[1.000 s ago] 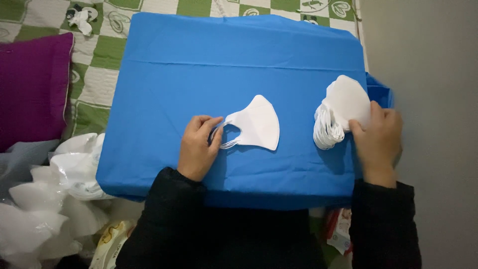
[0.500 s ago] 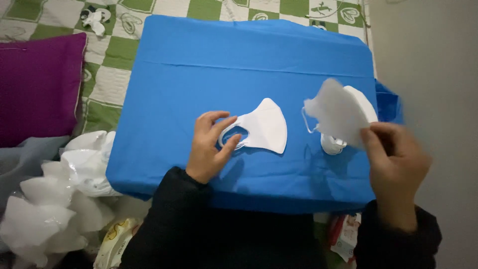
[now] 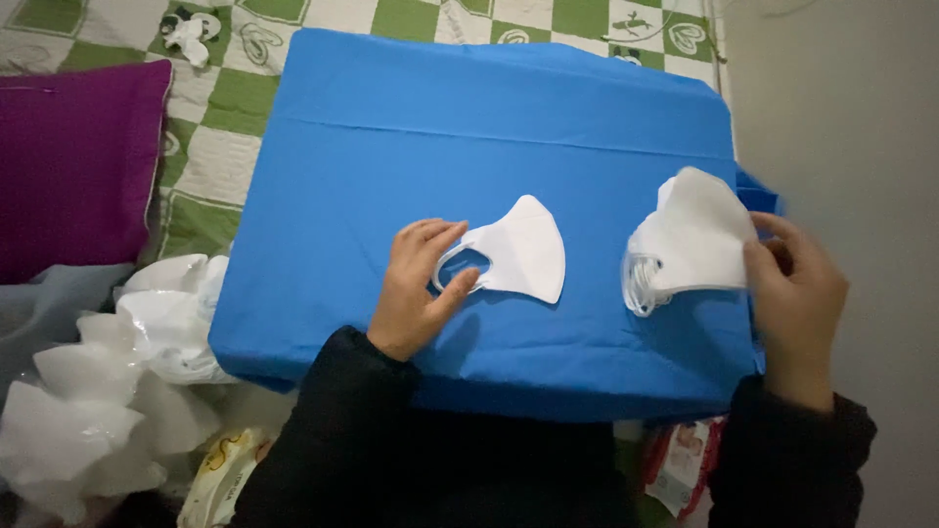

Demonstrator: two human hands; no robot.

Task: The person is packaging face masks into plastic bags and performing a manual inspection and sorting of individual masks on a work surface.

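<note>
Seen from above, going left to right: one plum-purple square cushion (image 3: 73, 166) lies at the far left on a green-and-white checked quilt (image 3: 210, 137), with a heap of crumpled white plastic bags (image 3: 108, 381) below it, too tangled to count. In the middle sits a flat surface wrapped in bright blue cloth (image 3: 489, 127). The left hand (image 3: 416, 288) rests on it, fingers (image 3: 440, 235) pinching the ear loop of one single white folded face mask (image 3: 523, 249), which lies flat near the centre and has not moved in the last second. At the right edge, the right hand (image 3: 797, 293) has changed: half a second ago it held one mask lifted clear of the cloth; now that mask is lowered onto a stack of white face masks (image 3: 685, 244), fingers closed on the stack's right side. The pile has probably gained a mask, though the stack's layers are too fine to count. Two hands, both in black sleeves (image 3: 362, 440).
</note>
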